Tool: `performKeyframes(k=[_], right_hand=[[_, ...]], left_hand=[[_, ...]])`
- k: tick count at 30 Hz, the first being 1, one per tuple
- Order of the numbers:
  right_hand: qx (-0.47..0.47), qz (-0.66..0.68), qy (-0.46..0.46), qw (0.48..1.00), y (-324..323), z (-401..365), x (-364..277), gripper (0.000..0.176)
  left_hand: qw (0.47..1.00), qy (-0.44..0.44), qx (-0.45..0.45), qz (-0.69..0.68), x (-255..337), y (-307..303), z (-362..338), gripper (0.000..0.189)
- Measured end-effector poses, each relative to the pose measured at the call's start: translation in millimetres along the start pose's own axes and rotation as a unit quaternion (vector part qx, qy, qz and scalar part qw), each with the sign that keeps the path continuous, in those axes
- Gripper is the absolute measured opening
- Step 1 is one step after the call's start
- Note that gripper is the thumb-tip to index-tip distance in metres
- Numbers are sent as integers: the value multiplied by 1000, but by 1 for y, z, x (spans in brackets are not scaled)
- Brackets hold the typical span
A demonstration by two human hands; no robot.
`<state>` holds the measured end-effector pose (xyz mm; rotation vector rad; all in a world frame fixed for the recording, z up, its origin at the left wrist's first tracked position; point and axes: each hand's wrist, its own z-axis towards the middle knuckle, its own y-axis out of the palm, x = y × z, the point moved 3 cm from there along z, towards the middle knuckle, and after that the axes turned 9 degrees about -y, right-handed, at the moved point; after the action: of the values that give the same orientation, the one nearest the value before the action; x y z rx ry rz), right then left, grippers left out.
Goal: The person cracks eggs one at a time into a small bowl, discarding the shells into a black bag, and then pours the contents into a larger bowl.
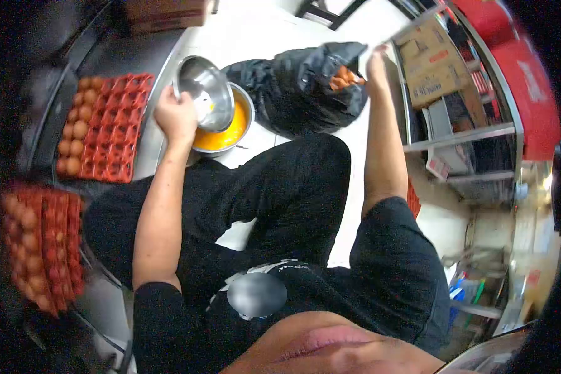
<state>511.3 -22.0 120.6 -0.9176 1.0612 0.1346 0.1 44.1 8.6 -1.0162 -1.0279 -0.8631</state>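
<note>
My left hand [176,114] grips the rim of a steel bowl [201,81] and holds it tilted, with a little egg residue inside. Under and beside it stands a larger steel basin [251,107] with yellow-orange beaten egg [235,132] in it. On the other side, my right hand [376,67] is closed at the mouth of a black plastic bag [308,93], whose edge stretches up to the fingers. Brown eggshells [345,78] show in the bag's opening.
At left, a red egg tray [115,128] carries a few rows of brown eggs [80,129]. Below it is a stack of egg-filled trays [61,243]. A metal rack [461,136] with cardboard boxes [431,65] stands at right. My bent legs [280,187] border the work area.
</note>
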Motion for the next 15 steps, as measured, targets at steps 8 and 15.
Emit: performKeyframes(k=[8,15], right_hand=[[-215,41,-265,939,180,-119,-233,64],[-414,-48,-548,725,399,-338,-334,63]], left_hand=[[990,-137,-23,-5,0,-3,-10,24],[996,14,13,-82,-20,17,-22,25]])
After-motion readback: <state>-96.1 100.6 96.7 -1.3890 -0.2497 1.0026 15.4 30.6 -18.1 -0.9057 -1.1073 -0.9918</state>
